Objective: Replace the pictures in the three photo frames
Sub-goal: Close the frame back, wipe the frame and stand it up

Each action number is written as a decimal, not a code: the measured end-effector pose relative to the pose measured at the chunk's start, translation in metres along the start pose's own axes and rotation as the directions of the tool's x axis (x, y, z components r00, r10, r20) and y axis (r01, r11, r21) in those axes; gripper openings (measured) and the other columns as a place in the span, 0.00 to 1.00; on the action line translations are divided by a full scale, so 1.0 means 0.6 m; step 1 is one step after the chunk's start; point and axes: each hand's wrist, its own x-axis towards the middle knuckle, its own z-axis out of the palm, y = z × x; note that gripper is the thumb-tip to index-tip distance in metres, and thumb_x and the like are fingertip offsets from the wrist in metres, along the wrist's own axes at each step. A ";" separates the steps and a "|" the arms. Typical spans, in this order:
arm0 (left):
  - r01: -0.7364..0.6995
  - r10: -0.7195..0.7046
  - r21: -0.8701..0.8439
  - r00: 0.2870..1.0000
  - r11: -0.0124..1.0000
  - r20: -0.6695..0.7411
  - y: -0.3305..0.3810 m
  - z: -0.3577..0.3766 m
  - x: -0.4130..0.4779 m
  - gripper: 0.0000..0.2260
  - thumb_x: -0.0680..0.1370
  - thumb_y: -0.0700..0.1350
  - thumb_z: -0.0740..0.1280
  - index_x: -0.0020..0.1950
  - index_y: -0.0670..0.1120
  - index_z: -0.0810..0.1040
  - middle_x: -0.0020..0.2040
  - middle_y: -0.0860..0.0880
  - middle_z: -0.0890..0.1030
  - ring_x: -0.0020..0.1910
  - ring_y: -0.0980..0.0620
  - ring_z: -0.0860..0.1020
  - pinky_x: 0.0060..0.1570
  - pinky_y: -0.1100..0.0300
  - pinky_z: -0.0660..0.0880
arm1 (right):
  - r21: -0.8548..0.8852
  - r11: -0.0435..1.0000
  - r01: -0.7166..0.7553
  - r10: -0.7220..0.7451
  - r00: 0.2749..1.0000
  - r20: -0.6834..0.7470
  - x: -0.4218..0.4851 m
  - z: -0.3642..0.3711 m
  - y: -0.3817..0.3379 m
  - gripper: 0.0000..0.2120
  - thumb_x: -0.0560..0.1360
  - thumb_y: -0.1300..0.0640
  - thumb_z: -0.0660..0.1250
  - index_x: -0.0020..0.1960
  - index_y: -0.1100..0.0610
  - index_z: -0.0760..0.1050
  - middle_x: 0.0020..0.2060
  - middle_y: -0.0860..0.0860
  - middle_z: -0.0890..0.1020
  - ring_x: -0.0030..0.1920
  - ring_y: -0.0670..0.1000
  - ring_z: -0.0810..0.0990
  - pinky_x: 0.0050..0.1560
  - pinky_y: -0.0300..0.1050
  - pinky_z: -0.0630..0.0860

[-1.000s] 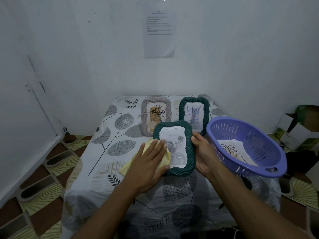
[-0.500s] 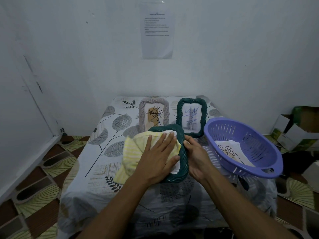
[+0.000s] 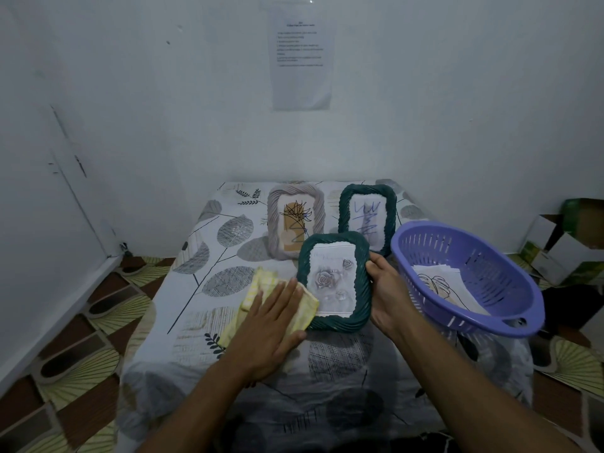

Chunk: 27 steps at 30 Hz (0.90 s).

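Observation:
A dark green braided photo frame (image 3: 359, 322) with a grey rose picture stands tilted at the table's middle; my right hand (image 3: 389, 299) grips its right edge. My left hand (image 3: 271, 325) lies flat on a yellow checked cloth (image 3: 258, 289), pressing it against the frame's lower left edge. Behind stand a grey frame (image 3: 274, 223) with a brown plant drawing and a second green frame (image 3: 389, 204) with blue scribbles. A purple basket (image 3: 510, 289) on the right holds loose paper pictures (image 3: 441, 282).
The table has a leaf-print cover (image 3: 212, 256) and stands against a white wall with a taped paper sheet (image 3: 300, 60). Cardboard boxes (image 3: 568, 243) lie on the floor at the right. Patterned floor tiles (image 3: 81, 354) show on the left.
My left hand with the cloth has slid from over the frame's glass down to its lower left edge, which uncovers the rose picture. The right hand keeps hold of the frame.

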 end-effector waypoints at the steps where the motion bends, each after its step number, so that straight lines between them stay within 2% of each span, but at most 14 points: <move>1: 0.040 -0.039 -0.026 0.999 0.999 0.030 -0.008 0.006 -0.004 0.34 0.76 0.69 0.33 0.77 0.53 0.37 0.77 0.57 0.35 0.75 0.57 0.33 0.74 0.49 0.39 | -0.014 1.000 0.010 -0.010 1.000 -0.014 0.003 -0.001 0.001 0.12 0.82 0.64 0.54 0.61 0.62 0.73 0.48 0.59 0.82 0.44 0.58 0.81 0.44 0.53 0.80; 5: 0.149 -0.145 -0.031 0.984 0.988 0.101 -0.024 0.017 -0.003 0.39 0.68 0.72 0.24 0.75 0.56 0.36 0.76 0.58 0.35 0.75 0.57 0.35 0.75 0.53 0.38 | -0.040 0.999 0.008 -0.009 0.999 -0.035 0.008 -0.008 0.005 0.12 0.82 0.64 0.54 0.60 0.60 0.74 0.50 0.59 0.82 0.47 0.59 0.80 0.53 0.59 0.78; 10: 0.252 -0.253 0.028 0.959 0.967 0.130 -0.051 0.015 0.009 0.52 0.60 0.71 0.17 0.78 0.54 0.47 0.78 0.55 0.43 0.78 0.54 0.42 0.74 0.52 0.39 | -0.126 0.992 0.029 -0.032 0.999 -0.020 0.006 -0.015 0.008 0.12 0.82 0.63 0.55 0.59 0.59 0.75 0.50 0.58 0.82 0.47 0.57 0.81 0.51 0.56 0.79; 15: 0.323 -0.327 0.050 0.936 0.945 0.134 -0.100 0.006 -0.003 0.52 0.61 0.74 0.22 0.78 0.53 0.51 0.79 0.54 0.47 0.78 0.53 0.45 0.74 0.51 0.42 | -0.140 0.990 0.023 -0.024 1.000 -0.006 0.005 -0.007 0.019 0.13 0.82 0.63 0.55 0.61 0.59 0.75 0.52 0.58 0.83 0.48 0.58 0.81 0.52 0.57 0.78; 19: 0.393 -0.393 0.031 0.911 0.919 0.120 -0.138 -0.010 -0.041 0.52 0.62 0.75 0.24 0.78 0.52 0.54 0.79 0.53 0.49 0.78 0.51 0.47 0.74 0.50 0.44 | -0.125 0.992 0.022 -0.019 1.000 0.023 0.003 0.019 0.033 0.13 0.82 0.63 0.56 0.61 0.60 0.76 0.53 0.59 0.82 0.49 0.58 0.81 0.49 0.53 0.79; 22: 0.408 -0.409 0.036 0.907 0.912 0.101 -0.148 -0.018 -0.068 0.54 0.60 0.74 0.21 0.78 0.53 0.54 0.79 0.53 0.49 0.78 0.52 0.47 0.74 0.51 0.44 | -0.121 0.992 0.018 -0.011 0.998 0.058 0.000 0.044 0.045 0.13 0.82 0.64 0.56 0.61 0.59 0.76 0.54 0.59 0.82 0.49 0.57 0.81 0.48 0.52 0.79; 25: 0.411 -0.412 0.029 0.905 0.911 0.104 -0.149 -0.023 -0.082 0.54 0.59 0.75 0.21 0.78 0.53 0.53 0.79 0.54 0.49 0.78 0.52 0.47 0.74 0.52 0.44 | -0.100 0.995 0.013 -0.003 0.995 0.102 -0.004 0.071 0.055 0.13 0.82 0.63 0.55 0.61 0.57 0.76 0.50 0.55 0.83 0.45 0.53 0.82 0.44 0.48 0.79; 27: 0.410 -0.405 -0.037 0.910 0.911 0.087 -0.152 -0.027 -0.085 0.53 0.61 0.76 0.24 0.78 0.52 0.54 0.79 0.52 0.52 0.78 0.52 0.50 0.74 0.51 0.46 | -0.085 0.996 0.002 0.009 0.992 0.129 -0.008 0.086 0.057 0.13 0.82 0.63 0.54 0.60 0.55 0.76 0.47 0.53 0.84 0.43 0.50 0.83 0.39 0.45 0.80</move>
